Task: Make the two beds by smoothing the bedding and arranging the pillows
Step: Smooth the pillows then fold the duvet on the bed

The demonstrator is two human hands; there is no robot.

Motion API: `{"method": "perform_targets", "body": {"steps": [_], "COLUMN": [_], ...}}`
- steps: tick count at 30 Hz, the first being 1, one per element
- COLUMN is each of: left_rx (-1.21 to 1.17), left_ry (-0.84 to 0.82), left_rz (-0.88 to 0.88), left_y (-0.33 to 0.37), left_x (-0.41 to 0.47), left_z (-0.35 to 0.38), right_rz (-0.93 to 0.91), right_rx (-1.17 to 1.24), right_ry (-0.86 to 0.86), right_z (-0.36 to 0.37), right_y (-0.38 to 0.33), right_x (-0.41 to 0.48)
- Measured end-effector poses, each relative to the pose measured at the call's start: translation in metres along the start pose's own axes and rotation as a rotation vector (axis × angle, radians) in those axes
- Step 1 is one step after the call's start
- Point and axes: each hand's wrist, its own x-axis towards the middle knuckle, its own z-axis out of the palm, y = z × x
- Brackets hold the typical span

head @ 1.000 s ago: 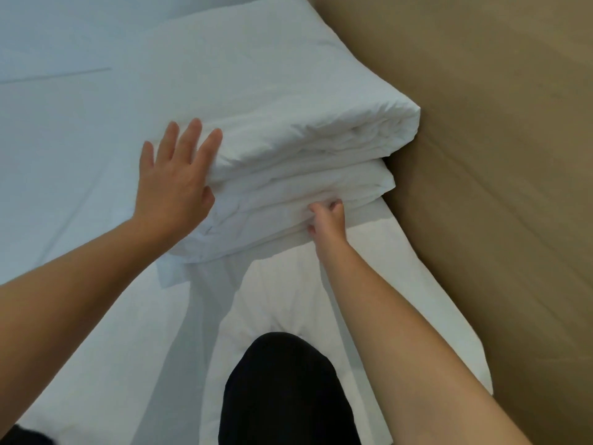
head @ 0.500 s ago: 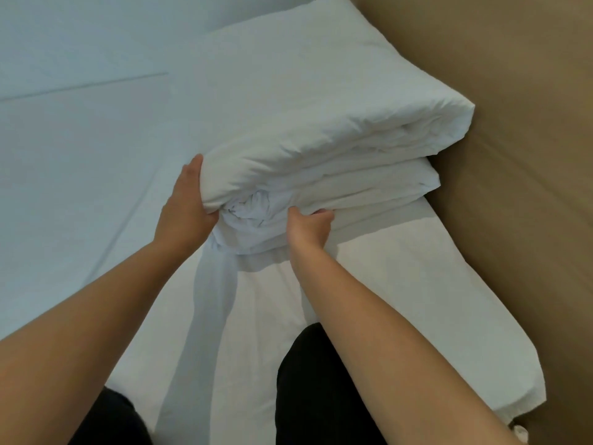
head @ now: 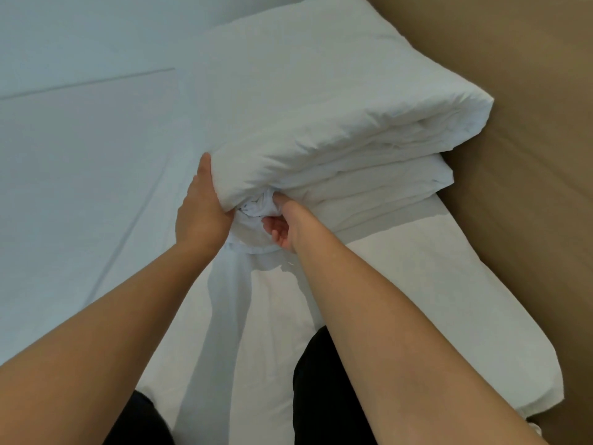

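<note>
A thick folded white duvet (head: 337, 130) lies on the bed's white sheet (head: 417, 284), with its stacked folds facing me and its right end by the bed's edge. My left hand (head: 202, 210) grips the near left corner of the top fold, its fingers hidden under the cloth. My right hand (head: 282, 229) is pushed into the bunched cloth at that same corner, palm turned up and fingers curled round a lower layer. No pillow is in sight.
A tan floor (head: 513, 155) runs along the bed's right side. A second white bed surface (head: 80, 139) lies to the left, with a seam line across it. My dark trouser knees (head: 324, 396) rest on the sheet at the bottom.
My left hand went from lying flat on the duvet to gripping its corner. My right hand slid left along the lower folds into the bunched corner. The corner is lifted slightly.
</note>
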Motion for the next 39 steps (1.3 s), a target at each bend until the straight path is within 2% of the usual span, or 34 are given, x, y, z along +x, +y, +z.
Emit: {"method": "perform_targets", "body": {"steps": [3,7,10,12,14,17,20,23,26,31,34,39], "left_rx": [0.067,0.132,0.164,0.171,0.176,0.140,0.087,0.093,0.098,0.145,0.117,-0.238], "left_ry": [-0.002,-0.031,-0.042,-0.055,-0.051,-0.041,-0.048,-0.051,-0.044,-0.081,-0.073,-0.089], "left_rz": [-0.008,0.006,0.046,0.054,0.034,0.000,-0.028,-0.057,-0.056,-0.022,-0.015,-0.070], "left_y": [-0.004,-0.004,-0.006,-0.007,-0.010,-0.009,-0.007,-0.009,-0.010,-0.010,-0.015,-0.024], "left_x": [-0.001,0.002,0.005,0.006,0.007,0.006,0.002,0.005,0.013,0.016,0.010,-0.008], "left_z": [-0.003,-0.015,-0.019,-0.019,-0.019,-0.016,-0.012,-0.013,-0.018,-0.018,-0.017,-0.012], "right_rz": [-0.094,-0.382,-0.453,-0.468,-0.412,-0.121,-0.032,-0.070,-0.185,-0.239,-0.414,-1.190], "right_rx": [-0.101,-0.422,-0.424,-0.412,-0.305,0.052,0.112,0.077,-0.093,-0.140,-0.391,-0.957], "right_ry": [0.048,0.280,0.298,0.306,0.237,-0.059,-0.220,-0.076,0.115,0.122,0.146,0.685], "right_z": [0.004,-0.013,-0.030,-0.029,-0.018,-0.003,0.017,0.029,0.013,0.002,0.004,-0.019], "right_y": [-0.001,0.015,0.026,0.027,0.026,0.023,0.018,0.017,0.029,0.040,0.042,0.062], "right_x": [0.005,0.014,0.015,0.016,0.015,0.002,-0.008,0.000,0.016,0.016,0.003,-0.002]}}
